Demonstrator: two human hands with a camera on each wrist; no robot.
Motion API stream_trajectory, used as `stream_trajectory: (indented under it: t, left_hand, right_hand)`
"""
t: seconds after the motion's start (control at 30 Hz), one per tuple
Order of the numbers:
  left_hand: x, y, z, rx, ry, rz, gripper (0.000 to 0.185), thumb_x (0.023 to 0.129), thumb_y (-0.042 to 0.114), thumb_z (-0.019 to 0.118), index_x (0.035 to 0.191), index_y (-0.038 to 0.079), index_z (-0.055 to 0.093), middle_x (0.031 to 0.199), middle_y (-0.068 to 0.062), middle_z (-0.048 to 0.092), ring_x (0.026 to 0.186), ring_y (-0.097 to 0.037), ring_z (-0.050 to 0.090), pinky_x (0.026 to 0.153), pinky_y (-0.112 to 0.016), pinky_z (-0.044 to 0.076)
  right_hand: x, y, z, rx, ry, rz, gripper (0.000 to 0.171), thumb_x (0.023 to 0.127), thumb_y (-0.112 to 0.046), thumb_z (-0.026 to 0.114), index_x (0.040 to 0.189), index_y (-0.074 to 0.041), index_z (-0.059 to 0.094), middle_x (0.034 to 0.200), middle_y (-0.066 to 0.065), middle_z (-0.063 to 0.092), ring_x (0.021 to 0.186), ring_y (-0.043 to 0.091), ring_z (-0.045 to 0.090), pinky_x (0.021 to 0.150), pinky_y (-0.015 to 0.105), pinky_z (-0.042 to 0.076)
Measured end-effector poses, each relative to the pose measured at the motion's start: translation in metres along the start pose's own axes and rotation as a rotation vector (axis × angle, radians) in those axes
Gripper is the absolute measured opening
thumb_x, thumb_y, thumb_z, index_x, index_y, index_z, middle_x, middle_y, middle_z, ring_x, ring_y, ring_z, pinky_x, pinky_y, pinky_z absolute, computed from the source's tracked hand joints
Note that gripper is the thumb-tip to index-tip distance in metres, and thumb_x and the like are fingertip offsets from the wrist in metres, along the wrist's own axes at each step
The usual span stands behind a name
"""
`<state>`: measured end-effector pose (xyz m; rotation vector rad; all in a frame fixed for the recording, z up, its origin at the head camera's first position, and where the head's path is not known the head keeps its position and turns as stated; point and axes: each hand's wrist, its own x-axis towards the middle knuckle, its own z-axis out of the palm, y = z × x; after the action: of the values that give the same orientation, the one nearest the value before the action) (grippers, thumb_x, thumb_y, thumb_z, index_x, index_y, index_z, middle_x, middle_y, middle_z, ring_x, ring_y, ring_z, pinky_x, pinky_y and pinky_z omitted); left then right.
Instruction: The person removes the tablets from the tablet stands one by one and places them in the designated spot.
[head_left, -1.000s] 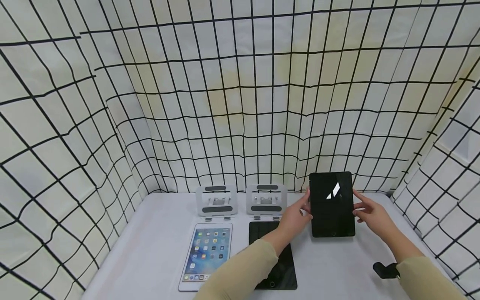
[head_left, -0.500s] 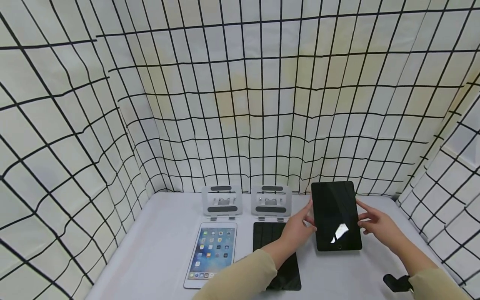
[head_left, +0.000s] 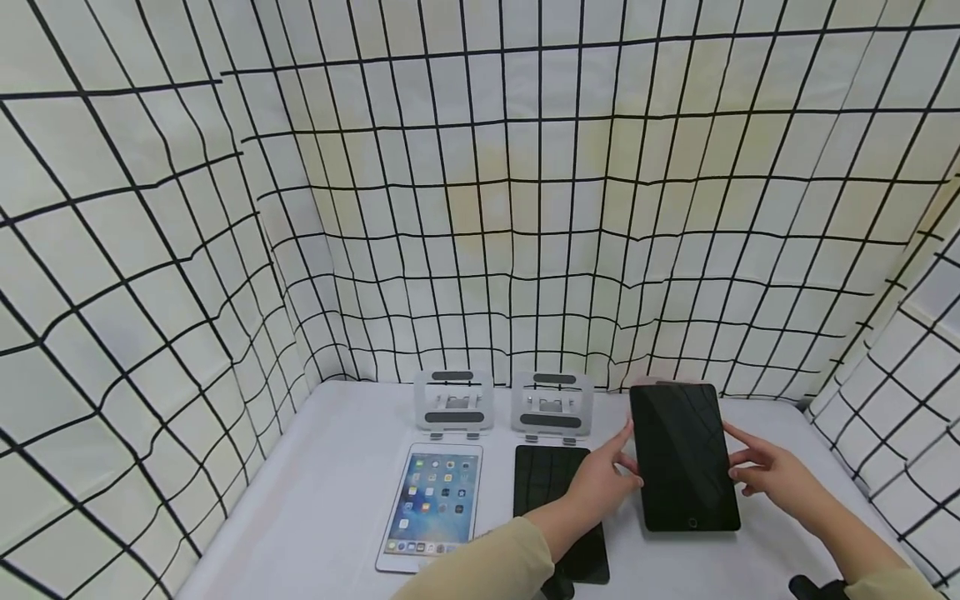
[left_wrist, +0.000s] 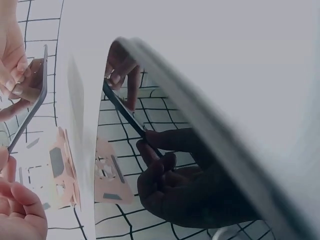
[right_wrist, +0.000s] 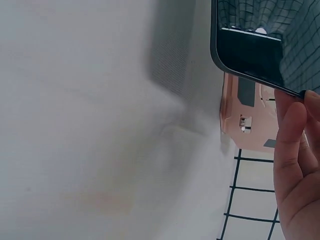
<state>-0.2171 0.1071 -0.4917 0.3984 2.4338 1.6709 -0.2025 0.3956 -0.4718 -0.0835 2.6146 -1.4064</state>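
A black tablet (head_left: 686,458) is held up at the right, tilted, its dark screen facing me. My left hand (head_left: 603,479) pinches its left edge between thumb and fingers. On the opposite edge my right hand (head_left: 776,477) pinches it in the same way; the right wrist view shows fingertips of that hand (right_wrist: 300,165) at the tablet's rim (right_wrist: 255,79). Behind the tablet stands a pink tablet stand (right_wrist: 245,115), almost wholly hidden in the head view. Whether the tablet touches that stand cannot be told.
Another black tablet (head_left: 542,475) lies flat under my left forearm. Left of it lies a white tablet (head_left: 433,500) with a lit home screen. Two pale tablet stands (head_left: 453,402) sit behind them on the white table (head_left: 322,483). Grid-patterned cloth walls (head_left: 480,208) enclose the table.
Both hands have brought the black tablet lower and closer to me, revealing a bit of the pink stand's top behind it. The head view has shifted slightly left.
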Motion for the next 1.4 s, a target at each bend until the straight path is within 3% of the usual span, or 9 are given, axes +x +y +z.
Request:
stream_trajectory:
  t: [0.27,0.47,0.9,1.13,1.27,1.37,1.4]
  left_hand:
    - [-0.009,0.002,0.007,0.002,0.007,-0.005,0.087,0.081,0.000,0.077,0.150,0.040,0.042,0.079,0.013,0.061,0.056,-0.007,0.048,0.054,-0.023,0.040]
    - [-0.013,0.001,0.015,-0.022,-0.011,-0.050,0.086,0.081,-0.001,0.078,0.151,0.034,0.042,0.077,0.011,0.059,0.052,-0.008,0.043,0.052,-0.022,0.038]
    - [-0.019,-0.004,0.030,-0.038,-0.038,-0.106,0.084,0.074,-0.009,0.078,0.149,0.015,0.047,0.064,0.005,0.053,0.055,-0.006,0.048,0.052,-0.021,0.041]
    - [-0.018,-0.005,0.032,-0.056,-0.082,-0.194,0.083,0.072,-0.010,0.078,0.147,0.011,0.049,0.064,0.001,0.059,0.055,-0.010,0.053,0.056,-0.024,0.043]
    - [-0.017,-0.004,0.034,-0.007,-0.107,-0.243,0.081,0.071,-0.008,0.080,0.144,0.010,0.052,0.091,-0.008,0.071,0.066,-0.014,0.053,0.069,-0.027,0.047]
    - [-0.018,-0.002,0.037,0.064,-0.115,-0.282,0.079,0.070,-0.005,0.083,0.142,0.010,0.055,0.121,-0.010,0.067,0.086,-0.015,0.057,0.086,-0.031,0.049]
    - [-0.019,-0.001,0.038,0.080,-0.115,-0.297,0.078,0.069,-0.004,0.083,0.140,0.010,0.056,0.123,-0.008,0.066,0.088,-0.015,0.057,0.089,-0.032,0.049]
  right_hand:
    - [-0.006,0.008,-0.002,0.030,-0.026,0.041,0.077,0.094,-0.008,0.063,0.157,-0.005,0.020,0.116,0.019,0.065,0.092,0.024,0.064,0.072,0.035,0.056]
    - [-0.005,0.013,-0.005,0.049,-0.065,0.090,0.080,0.092,-0.007,0.066,0.156,-0.002,0.019,0.110,0.015,0.066,0.090,0.024,0.063,0.070,0.039,0.056]
    - [-0.013,0.030,0.000,0.126,-0.164,0.184,0.084,0.088,-0.002,0.067,0.152,0.009,0.014,0.101,0.009,0.068,0.084,0.024,0.066,0.068,0.041,0.055]
    - [-0.016,0.042,0.005,0.146,-0.175,0.226,0.081,0.087,-0.001,0.065,0.152,0.009,0.016,0.099,0.008,0.068,0.081,0.022,0.061,0.067,0.038,0.051]
    - [-0.022,0.047,0.002,0.165,-0.241,0.194,0.077,0.089,0.000,0.062,0.150,0.012,0.016,0.097,0.007,0.068,0.078,0.021,0.060,0.064,0.034,0.051]
    - [-0.025,0.048,-0.002,0.192,-0.289,0.185,0.075,0.090,0.000,0.061,0.149,0.014,0.015,0.095,0.007,0.067,0.075,0.020,0.059,0.065,0.034,0.051]
    - [-0.026,0.049,-0.002,0.199,-0.296,0.193,0.075,0.090,0.000,0.061,0.149,0.014,0.015,0.095,0.007,0.067,0.074,0.020,0.059,0.065,0.034,0.051]
